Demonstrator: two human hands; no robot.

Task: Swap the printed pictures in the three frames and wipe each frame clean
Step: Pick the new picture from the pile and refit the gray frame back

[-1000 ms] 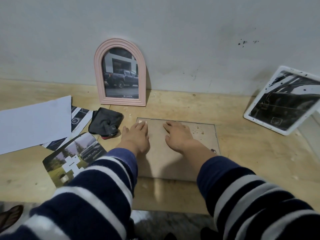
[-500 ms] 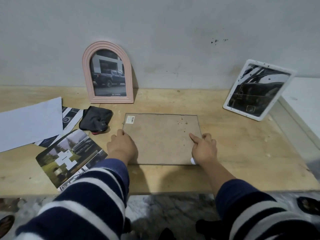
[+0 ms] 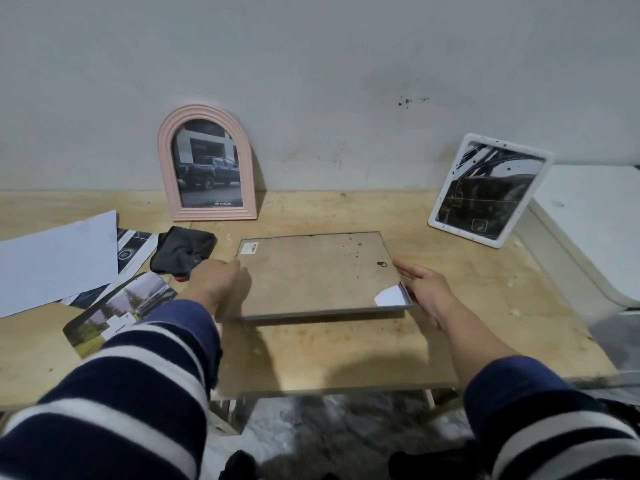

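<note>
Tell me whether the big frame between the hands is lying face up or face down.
Face down. The big frame shows its brown backing board, with a label sticker near one corner and a small hanger hook; no picture side shows.

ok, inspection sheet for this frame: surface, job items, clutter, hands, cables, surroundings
Surface: plywood table, stained, scuffed.
Job items: pink arched frame with a truck print and white frame both lean on the wall; flat frame lies back up, near edge raised, white paper at its near right corner.
Clutter: dark cloth, white sheet, loose prints.
Hands: left hand grips the flat frame's left edge; right hand, fingers straight, at its right edge.
Cables: nothing seen.
Surroundings: grey marked wall, white unit at right.
</note>
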